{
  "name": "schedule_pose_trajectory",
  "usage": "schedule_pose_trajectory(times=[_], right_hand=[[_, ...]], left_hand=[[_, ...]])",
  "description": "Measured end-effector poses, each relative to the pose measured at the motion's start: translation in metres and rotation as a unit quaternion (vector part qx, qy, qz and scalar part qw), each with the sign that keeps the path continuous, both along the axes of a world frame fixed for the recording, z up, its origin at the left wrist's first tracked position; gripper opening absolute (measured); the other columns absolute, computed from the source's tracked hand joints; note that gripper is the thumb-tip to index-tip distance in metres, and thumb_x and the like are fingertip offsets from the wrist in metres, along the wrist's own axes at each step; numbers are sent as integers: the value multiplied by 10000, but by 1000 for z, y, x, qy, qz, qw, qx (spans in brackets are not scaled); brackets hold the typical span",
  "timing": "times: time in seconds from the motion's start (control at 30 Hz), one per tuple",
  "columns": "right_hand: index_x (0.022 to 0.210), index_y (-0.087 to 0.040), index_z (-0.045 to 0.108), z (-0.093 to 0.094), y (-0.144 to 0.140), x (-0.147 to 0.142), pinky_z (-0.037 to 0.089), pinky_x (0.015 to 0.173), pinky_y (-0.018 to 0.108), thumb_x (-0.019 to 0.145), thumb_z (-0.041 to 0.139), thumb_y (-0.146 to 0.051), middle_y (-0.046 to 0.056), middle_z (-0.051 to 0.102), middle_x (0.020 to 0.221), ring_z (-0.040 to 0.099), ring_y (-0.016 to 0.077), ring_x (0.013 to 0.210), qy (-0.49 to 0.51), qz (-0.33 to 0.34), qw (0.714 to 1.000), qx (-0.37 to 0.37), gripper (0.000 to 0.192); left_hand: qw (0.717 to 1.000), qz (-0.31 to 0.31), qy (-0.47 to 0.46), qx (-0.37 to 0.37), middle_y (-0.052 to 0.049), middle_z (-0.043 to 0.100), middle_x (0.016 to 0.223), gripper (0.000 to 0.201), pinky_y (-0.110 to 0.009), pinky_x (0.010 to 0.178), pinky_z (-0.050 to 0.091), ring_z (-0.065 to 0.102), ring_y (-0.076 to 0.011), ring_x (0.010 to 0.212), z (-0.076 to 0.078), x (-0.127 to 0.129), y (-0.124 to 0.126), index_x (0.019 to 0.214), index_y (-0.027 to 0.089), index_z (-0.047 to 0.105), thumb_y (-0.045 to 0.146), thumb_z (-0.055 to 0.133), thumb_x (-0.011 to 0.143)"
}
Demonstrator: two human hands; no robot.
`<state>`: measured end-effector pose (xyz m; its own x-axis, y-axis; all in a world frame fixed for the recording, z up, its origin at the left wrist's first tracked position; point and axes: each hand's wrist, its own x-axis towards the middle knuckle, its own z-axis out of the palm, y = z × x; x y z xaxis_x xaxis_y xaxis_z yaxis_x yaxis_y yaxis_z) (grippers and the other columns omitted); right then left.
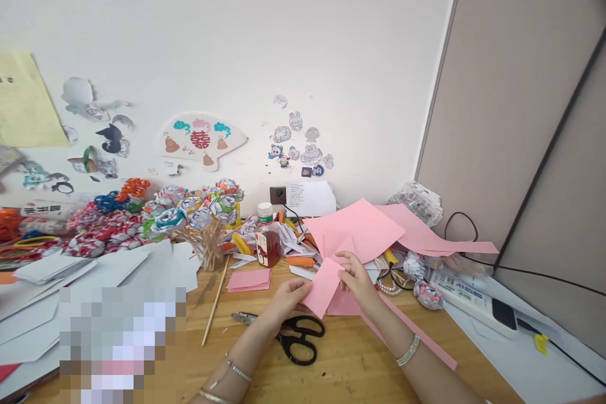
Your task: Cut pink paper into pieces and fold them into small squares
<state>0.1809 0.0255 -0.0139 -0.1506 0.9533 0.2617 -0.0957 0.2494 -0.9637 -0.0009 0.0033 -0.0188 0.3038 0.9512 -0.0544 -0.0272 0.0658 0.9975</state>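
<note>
A small pink paper rectangle (324,290) is held up between my two hands, above the wooden table. My left hand (288,300) pinches its lower left edge between thumb and fingers. At its upper right edge, my right hand (356,279) grips it with thumb and bent fingers. Black-handled scissors (299,338) lie below, their blades partly hidden by my left wrist. Left of the hands rests a small stack of pink paper pieces (249,280). Larger pink sheets (364,227) are behind my right hand, and a pink strip (421,338) runs under my right forearm.
A bottle of reddish-brown liquid (267,243) stands at the back beside paper scraps. Folded paper flowers (199,211) and a wooden stick (216,300) are on the left, with white sheets (156,265). A white power strip (473,303) with cables lies right.
</note>
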Motion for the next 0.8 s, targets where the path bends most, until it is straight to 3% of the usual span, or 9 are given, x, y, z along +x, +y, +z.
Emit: schedule_pose_trajectory(times=[0.1, 0.27, 0.43, 0.8], right_hand=[[1003, -177, 427, -2, -1, -1, 279, 396, 186, 644, 453, -142, -100, 444, 452, 376, 75, 385, -8, 41, 999, 5, 361], [988, -174, 436, -3, 0, -2, 262, 379, 182, 632, 452, -144, -106, 432, 430, 366, 70, 360, -4, 72, 997, -7, 357], [959, -165, 443, -1, -3, -5, 250, 362, 179, 601, 441, -131, -110, 435, 398, 365, 70, 336, -12, 128, 991, -31, 360], [976, -160, 439, 0, -12, -11, 261, 360, 163, 580, 431, -116, -113, 453, 409, 372, 57, 337, -19, 176, 983, -46, 398]], left_hand=[[999, 6, 9, 32, 73, 436, 490, 405, -178, 456, 268, 366, -49, 464, 2, 1, -3, 587, 135, 511, 516, 644, 565], [999, -12, 29, 26, 88, 371, 468, 452, -184, 415, 165, 286, -39, 419, 9, 4, -9, 582, 155, 443, 571, 617, 553], [999, -6, 38, 38, 99, 330, 469, 467, -186, 416, 135, 247, -34, 426, 12, 3, -12, 558, 171, 384, 573, 621, 547], [998, -16, 22, 52, 101, 309, 473, 479, -182, 423, 164, 244, -33, 427, 5, 3, -7, 557, 180, 350, 587, 602, 563]])
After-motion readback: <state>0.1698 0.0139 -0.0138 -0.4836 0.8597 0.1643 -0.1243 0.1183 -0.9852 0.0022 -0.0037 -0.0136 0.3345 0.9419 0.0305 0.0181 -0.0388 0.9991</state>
